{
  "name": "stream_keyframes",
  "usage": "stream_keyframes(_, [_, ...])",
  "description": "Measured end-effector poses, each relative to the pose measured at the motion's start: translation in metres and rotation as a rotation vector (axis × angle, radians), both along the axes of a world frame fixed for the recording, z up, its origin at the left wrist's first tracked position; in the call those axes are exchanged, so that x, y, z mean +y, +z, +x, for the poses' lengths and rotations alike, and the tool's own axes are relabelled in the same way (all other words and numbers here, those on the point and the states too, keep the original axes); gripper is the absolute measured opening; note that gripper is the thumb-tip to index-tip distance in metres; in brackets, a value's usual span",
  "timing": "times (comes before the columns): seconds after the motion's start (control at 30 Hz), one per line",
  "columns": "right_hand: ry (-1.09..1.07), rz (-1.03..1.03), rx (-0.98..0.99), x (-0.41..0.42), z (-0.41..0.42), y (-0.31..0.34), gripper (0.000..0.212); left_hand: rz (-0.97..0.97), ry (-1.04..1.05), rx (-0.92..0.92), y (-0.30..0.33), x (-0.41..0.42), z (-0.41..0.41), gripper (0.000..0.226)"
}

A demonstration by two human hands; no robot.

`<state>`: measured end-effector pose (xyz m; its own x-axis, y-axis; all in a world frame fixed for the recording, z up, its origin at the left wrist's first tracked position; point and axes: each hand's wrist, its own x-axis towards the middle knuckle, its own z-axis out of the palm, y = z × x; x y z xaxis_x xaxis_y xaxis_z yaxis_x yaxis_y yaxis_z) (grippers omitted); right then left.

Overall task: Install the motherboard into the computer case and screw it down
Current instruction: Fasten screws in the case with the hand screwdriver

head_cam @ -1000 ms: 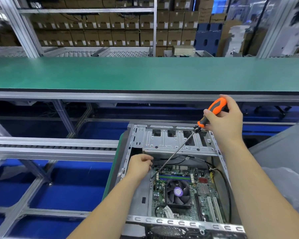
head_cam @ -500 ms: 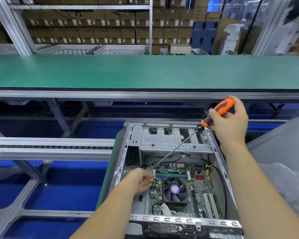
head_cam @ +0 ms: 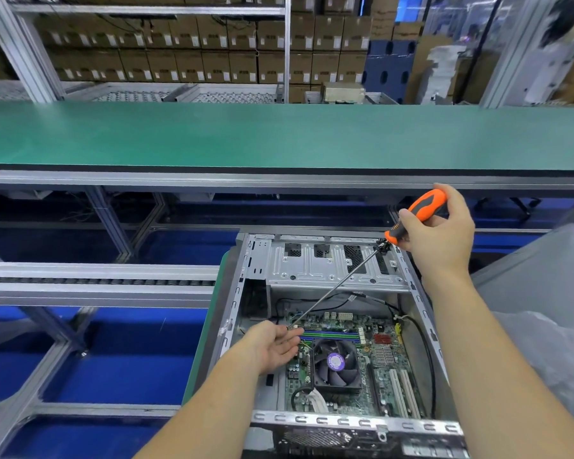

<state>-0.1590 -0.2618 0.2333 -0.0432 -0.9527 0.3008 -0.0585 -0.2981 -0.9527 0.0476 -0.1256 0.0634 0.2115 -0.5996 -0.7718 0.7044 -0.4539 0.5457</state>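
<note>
now the open computer case (head_cam: 421, 313) on the line holds the motherboard (head_cam: 375, 369), seated, with its cpu fan (head_cam: 336, 362). judging by this, screwing is underway: right hand (head_cam: 439, 233) grips the screwdriver (head_cam: 411, 220), tip at the board's far-left corner, left hand (head_cam: 272, 346) loose-fingered, steadying beside it. next, keep the tip seated.

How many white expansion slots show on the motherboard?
2: the white expansion slots lie side by side at the motherboard near-right, right of the fan. Others may be hidden.
</note>
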Motion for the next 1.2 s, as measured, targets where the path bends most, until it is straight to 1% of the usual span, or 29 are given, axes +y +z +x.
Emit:
stream_keyframes(0.23, [-0.009,-0.012,-0.006,0.0022,0.0004,-0.0018,0.055,0.032,0.009,0.018,-0.0048,-0.0028,0.0011,0.01])
stream_keyframes(0.33, [-0.027,-0.003,0.002,0.0017,-0.0009,-0.0009,0.054,0.055,0.012,-0.005,-0.0082,-0.0032,0.003,0.011])
stream_keyframes(0.53, [-0.021,0.002,-0.023,0.0024,-0.0015,0.0013,0.051,0.034,0.024,0.017,-0.007,-0.004,0.0035,0.015])
stream_keyframes(0.67, [-0.022,0.006,-0.043,0.0026,-0.0023,0.0026,0.053,0.029,0.029,0.022,-0.0073,-0.0036,0.0043,0.018])
stream_keyframes(0.83, [-0.012,0.013,-0.026,0.0025,-0.002,-0.0001,0.055,0.012,0.035,0.036,-0.0044,-0.0029,0.0035,0.017])
stream_keyframes(1.2, [-0.036,0.015,-0.034,0.0008,-0.0026,-0.0012,0.055,0.016,0.029,0.031,-0.0069,-0.0026,0.0047,0.022])
